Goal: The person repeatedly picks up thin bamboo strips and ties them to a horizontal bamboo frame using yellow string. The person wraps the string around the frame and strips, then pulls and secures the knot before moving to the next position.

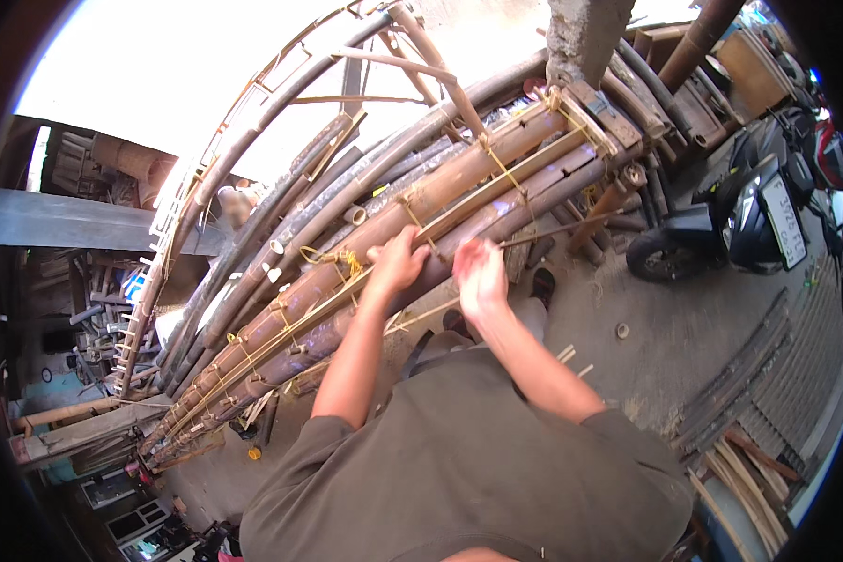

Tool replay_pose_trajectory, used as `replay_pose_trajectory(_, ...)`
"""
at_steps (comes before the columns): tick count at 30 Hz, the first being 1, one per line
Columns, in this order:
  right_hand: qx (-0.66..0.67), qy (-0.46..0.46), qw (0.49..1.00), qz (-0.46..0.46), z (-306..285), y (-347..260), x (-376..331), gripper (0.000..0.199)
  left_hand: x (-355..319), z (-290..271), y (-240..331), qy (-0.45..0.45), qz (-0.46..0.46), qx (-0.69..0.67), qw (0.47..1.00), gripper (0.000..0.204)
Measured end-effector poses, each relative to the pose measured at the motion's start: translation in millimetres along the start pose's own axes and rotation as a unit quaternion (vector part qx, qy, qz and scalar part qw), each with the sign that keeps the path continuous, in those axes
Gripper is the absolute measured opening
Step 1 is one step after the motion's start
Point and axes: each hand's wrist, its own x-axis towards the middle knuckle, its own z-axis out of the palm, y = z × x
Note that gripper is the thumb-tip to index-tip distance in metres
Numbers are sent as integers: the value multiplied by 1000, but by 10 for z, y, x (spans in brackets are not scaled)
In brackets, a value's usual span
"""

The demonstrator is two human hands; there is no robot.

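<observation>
A panel of thick brown bamboo poles [459, 183] runs from lower left to upper right, bound with yellow cord [501, 169] and crossed by thin bamboo slats [468, 211]. My left hand [398, 262] rests on the poles beside a yellow cord knot, its fingers curled over a pole. My right hand [480, 272] hovers just to its right, slightly blurred, near the end of a thin stick [557, 229] that points toward the upper right. Whether the right hand grips the stick I cannot tell.
Darker curved bamboo poles [281, 201] lie stacked behind the panel. A grey concrete post [585, 33] stands at the top. A parked scooter [740, 220] is on the right. Split bamboo strips [749, 375] lie on the concrete floor at lower right.
</observation>
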Motion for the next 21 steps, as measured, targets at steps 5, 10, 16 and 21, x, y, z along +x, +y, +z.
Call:
replay_pose_trajectory(5,-658,-330,649,-195,885,697,259,14,171,568,-197,226,88,-153,958,33)
replay_pose_trajectory(10,-912,-133,226,-315,1353,170,1111,61,80,164,74,86,10,-104,991,26)
replay_pose_trajectory(16,-637,-617,405,-224,1178,-248,215,37,72,232,-106,122,-21,-103,987,27)
replay_pose_trajectory(21,-705,-461,484,-237,-496,-121,95,42,53,167,30,136,-20,-149,979,24)
